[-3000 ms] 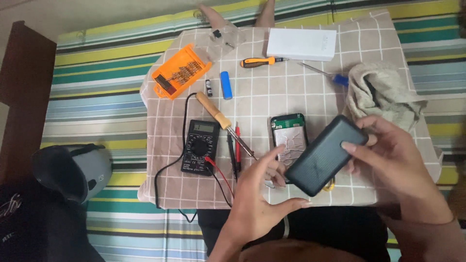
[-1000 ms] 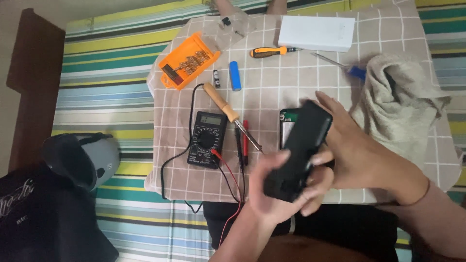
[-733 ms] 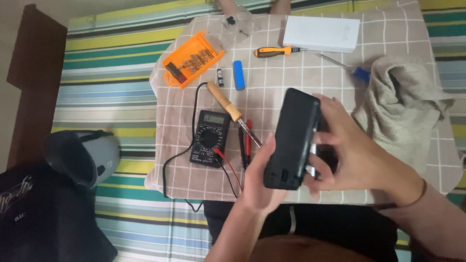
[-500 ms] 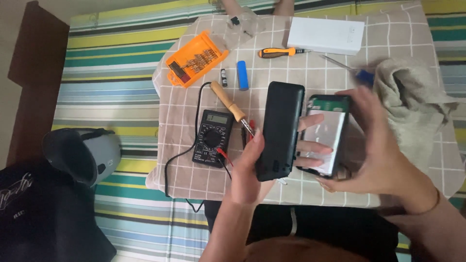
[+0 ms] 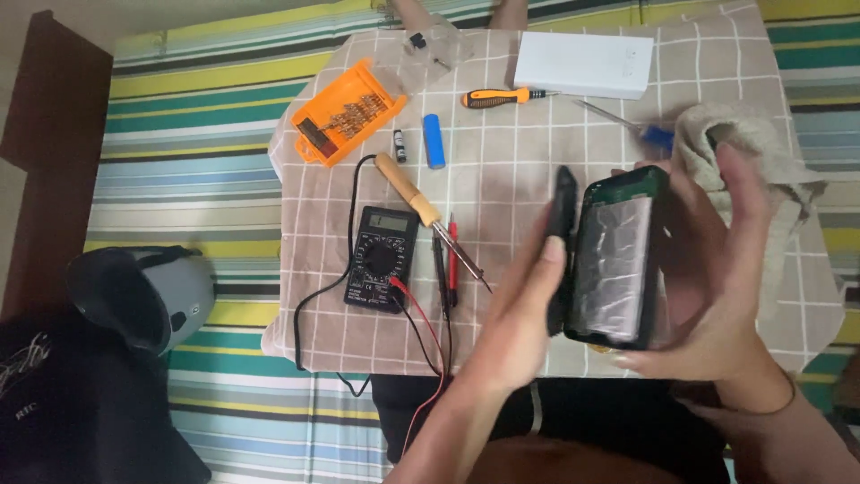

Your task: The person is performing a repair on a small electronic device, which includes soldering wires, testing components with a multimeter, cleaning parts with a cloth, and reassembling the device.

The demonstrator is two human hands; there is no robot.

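1. Striped mat (image 5: 179, 170), green, yellow and blue, under everything.
2. Bench under a checked cloth (image 5: 502, 54), mid-frame.
3. Helmet (image 5: 143, 296), grey, on the mat at 9 o'clock of the bench.
4. White box (image 5: 582, 64), flat, at 1 o'clock on the bench.
5. Rag (image 5: 752, 134), beige, crumpled at 3 o'clock, just behind the right hand.
6. Right hand (image 5: 717, 296), at 4 o'clock, fingers spread, cupped the open pack from behind.
7. Left hand (image 5: 520, 314), at 5 o'clock, gripped the cover between thumb and fingers.
8. Pack (image 5: 614, 260), black shell with foil-wrapped cell and green board showing, held upright above the bench edge, face toward the left hand.
9. Cover (image 5: 562, 206), black, seen edge-on, at 9 o'clock of the pack and touching or just beside its lower edge; which, I could not tell.
10. Bit case (image 5: 349, 112), orange, open, at 10 o'clock.
11. Multimeter (image 5: 381, 260), black, at 8 o'clock, red and black probes (image 5: 451, 260) beside it.
12. Soldering iron (image 5: 412, 188), wooden handle, just above the multimeter.
13. Orange screwdriver (image 5: 502, 95), at 12 o'clock.
14. Blue screwdriver (image 5: 640, 133), at 2 o'clock.
15. Blue cell (image 5: 434, 141), at 11 o'clock.

Judgement: cover and pack stood hinged apart, the shell being opened. Any further parting would call for a steady right-hand hold so the cell kept its seat.
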